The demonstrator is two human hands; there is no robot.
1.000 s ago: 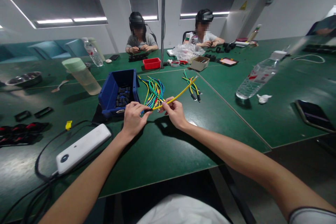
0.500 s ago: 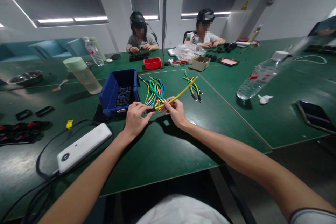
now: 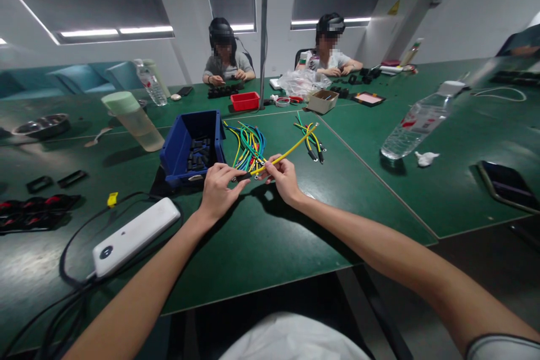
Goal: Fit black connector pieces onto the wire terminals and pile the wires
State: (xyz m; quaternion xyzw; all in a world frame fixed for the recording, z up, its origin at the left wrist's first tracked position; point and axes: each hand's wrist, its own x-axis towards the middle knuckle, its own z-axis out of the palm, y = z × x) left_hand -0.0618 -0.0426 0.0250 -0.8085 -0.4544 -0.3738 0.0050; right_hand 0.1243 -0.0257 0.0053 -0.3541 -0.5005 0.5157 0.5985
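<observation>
In the head view, a yellow wire (image 3: 287,153) is pinched by the right hand (image 3: 283,178) near its lower end and is raised slantwise above the green table (image 3: 261,236), its far tip reaching toward a small cluster of wires (image 3: 311,143). The wire's near end is met by the left hand (image 3: 218,189), whose fingertips are pressed together on a small dark piece; what the piece is cannot be told. Just behind both hands a bundle of coloured wires (image 3: 248,146) is spread, with a blue bin (image 3: 192,147) of black parts touching its left side. A white device (image 3: 135,236) with black cables is laid near the left forearm. A water bottle (image 3: 415,126) is seen lying well apart on the right, and two seated people at the far edge.
</observation>
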